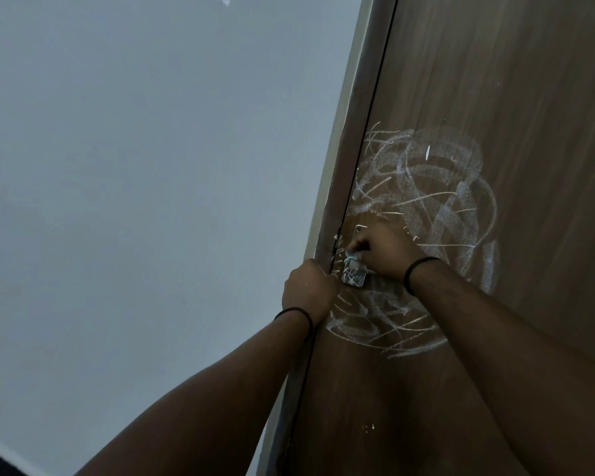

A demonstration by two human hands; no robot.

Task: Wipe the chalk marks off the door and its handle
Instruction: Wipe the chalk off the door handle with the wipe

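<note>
Wood-grain door w/ chalk scribbles; right grip pinches pale wad, left curled, contents unclear.

The scene was dimly lit, and a cool grey-blue cast was laid over the wall. Both forearms were rendered dark, with little surface detail. The chalk marks were picked out as the brightest tones on the brown door. A small bright glint was caught on the metal handle. Straight edges were bent and slanted by the wide-angle lens. Fine detail was softened throughout.
</note>
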